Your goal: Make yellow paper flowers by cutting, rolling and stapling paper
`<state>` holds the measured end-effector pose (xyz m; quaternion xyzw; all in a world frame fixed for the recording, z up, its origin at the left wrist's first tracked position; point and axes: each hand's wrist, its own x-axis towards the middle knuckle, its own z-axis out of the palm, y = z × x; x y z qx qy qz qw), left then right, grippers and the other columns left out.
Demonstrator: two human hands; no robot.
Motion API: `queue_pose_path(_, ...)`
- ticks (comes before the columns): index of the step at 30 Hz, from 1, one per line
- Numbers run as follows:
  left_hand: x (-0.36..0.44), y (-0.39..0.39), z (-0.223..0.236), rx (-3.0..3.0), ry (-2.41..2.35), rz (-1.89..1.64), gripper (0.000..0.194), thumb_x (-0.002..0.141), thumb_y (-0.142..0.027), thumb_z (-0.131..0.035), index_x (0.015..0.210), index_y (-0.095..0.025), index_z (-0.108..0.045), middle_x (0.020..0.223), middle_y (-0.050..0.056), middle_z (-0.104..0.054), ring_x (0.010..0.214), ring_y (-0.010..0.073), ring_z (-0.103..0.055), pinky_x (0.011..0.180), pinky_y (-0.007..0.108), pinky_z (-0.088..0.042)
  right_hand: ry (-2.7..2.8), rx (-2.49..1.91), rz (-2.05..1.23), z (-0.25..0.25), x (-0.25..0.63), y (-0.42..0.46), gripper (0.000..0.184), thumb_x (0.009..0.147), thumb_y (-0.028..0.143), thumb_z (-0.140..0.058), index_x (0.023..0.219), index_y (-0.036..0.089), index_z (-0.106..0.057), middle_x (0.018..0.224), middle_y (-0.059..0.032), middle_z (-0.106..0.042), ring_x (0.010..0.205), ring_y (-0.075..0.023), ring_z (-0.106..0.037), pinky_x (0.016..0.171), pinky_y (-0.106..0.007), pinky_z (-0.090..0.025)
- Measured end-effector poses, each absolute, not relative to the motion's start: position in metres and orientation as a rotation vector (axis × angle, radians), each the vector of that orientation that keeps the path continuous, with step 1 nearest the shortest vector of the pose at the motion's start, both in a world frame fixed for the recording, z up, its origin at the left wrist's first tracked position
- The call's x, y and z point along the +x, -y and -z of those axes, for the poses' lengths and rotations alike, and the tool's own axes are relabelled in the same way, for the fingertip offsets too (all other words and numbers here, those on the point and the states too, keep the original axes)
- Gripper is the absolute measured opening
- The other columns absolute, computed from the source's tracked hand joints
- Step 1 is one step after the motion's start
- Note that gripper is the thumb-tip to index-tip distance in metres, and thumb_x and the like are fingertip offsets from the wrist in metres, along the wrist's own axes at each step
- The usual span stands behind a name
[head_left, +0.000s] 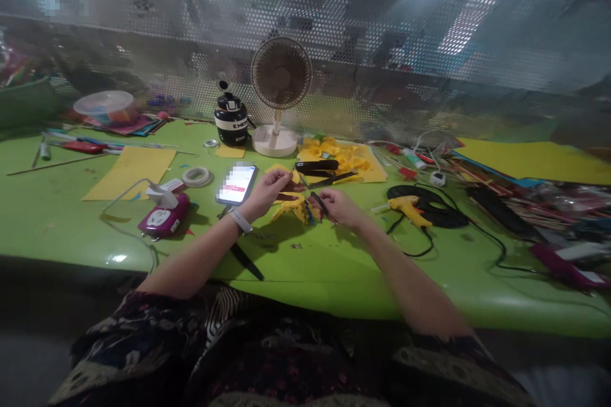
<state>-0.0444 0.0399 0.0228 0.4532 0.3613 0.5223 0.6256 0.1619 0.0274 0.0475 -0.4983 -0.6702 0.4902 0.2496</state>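
Observation:
My left hand [274, 188], with a pale watch band at the wrist, is pinched closed at a small piece of yellow paper [301, 178]. Close by on the right, my right hand [338, 206] is closed around a slim black tool [319, 202], which looks like scissors but is partly covered by the fingers. Under and between both hands sits a yellow paper flower shape [292, 208] with blue bits on its right side. Just beyond my fingers lie a black stapler [316, 165] and a yellow-and-black cutter knife [340, 179].
A phone [236, 183], tape roll [196, 177] and purple power socket [165, 216] lie left. Behind stand a desk fan [280, 73] and black bottle [231, 121]. Yellow paper pieces [341, 154] lie beyond the stapler. A corded yellow glue gun [409, 208] rests right on the green table [305, 273].

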Motion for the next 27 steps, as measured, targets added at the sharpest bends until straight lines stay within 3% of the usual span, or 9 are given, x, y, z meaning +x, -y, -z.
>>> queue_pose_path(8,-0.046,-0.040,-0.025,0.979,-0.842,-1.217,0.022,0.090,-0.032,-0.067,0.088,-0.015,-0.053,0.084,0.008,-0.074,0.082,0.0199,-0.076,0.067,0.028,-0.061,1.753,-1.361,-1.227,-0.045,0.169,-0.037,0.056,0.064,0.068,-0.077,0.073,0.020,-0.050,0.057,0.0022,-0.061,0.037,-0.0062,-0.039,0.037,-0.022,-0.032)
queue_pose_path(13,-0.049,-0.043,-0.030,0.890,-0.841,-1.246,0.016,0.095,-0.028,-0.059,0.089,-0.014,-0.056,0.088,0.012,-0.076,0.081,0.0197,-0.076,0.064,0.026,-0.061,1.882,-1.600,-0.897,-0.044,0.186,-0.050,0.045,0.074,0.059,-0.074,0.075,0.020,-0.052,0.066,-0.0016,-0.065,0.048,-0.0110,-0.051,0.046,-0.024,-0.040)
queue_pose_path(18,-0.052,-0.047,-0.031,0.780,-0.891,-1.267,0.019,0.096,-0.027,-0.055,0.085,-0.013,-0.059,0.084,0.012,-0.075,0.085,0.0214,-0.076,0.074,0.031,-0.062,2.200,-1.953,-0.399,-0.048,0.204,-0.058,0.031,0.083,0.048,-0.067,0.076,0.019,-0.061,0.071,-0.0044,-0.068,0.058,-0.0158,-0.057,0.053,-0.027,-0.035)
queue_pose_path(23,-0.055,-0.050,-0.027,0.798,-0.859,-1.270,0.008,0.089,-0.018,-0.063,0.085,-0.013,-0.060,0.085,0.009,-0.074,0.086,0.0202,-0.076,0.080,0.031,-0.061,2.297,-2.126,-0.353,-0.051,0.212,-0.064,0.033,0.087,0.046,-0.061,0.069,0.019,-0.066,0.061,-0.0038,-0.065,0.057,-0.0168,-0.058,0.054,-0.028,-0.031)
queue_pose_path(27,-0.055,-0.050,-0.028,0.794,-0.835,-1.221,0.006,0.088,-0.014,-0.059,0.093,-0.012,-0.063,0.095,0.012,-0.075,0.090,0.0201,-0.075,0.083,0.032,-0.060,2.322,-2.182,-0.319,-0.047,0.213,-0.068,0.033,0.086,0.044,-0.064,0.066,0.018,-0.066,0.063,-0.0061,-0.067,0.058,-0.0174,-0.058,0.054,-0.029,-0.031)
